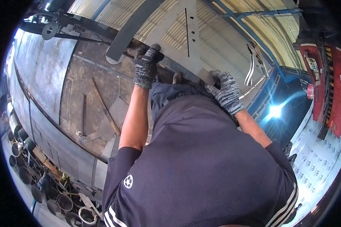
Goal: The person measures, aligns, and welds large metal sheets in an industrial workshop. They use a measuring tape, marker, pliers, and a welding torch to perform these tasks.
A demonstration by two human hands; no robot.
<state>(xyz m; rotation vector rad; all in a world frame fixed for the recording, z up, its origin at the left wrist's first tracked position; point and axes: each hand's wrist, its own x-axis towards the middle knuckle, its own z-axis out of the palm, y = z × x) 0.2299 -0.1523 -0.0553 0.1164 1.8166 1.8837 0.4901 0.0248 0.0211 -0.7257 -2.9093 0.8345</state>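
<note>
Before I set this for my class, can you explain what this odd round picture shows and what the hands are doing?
There is one picture, from a camera worn on a person's head, looking down their dark shirt; the wide lens bends everything. Both hands wear knitted gloves. The left hand and right hand grip the near edge of a grey metal plate with a slot and holes. Locking pliers lie beyond the right hand. Left, metal strips lie on a rusty sheet, with round pipes lower down.
</note>
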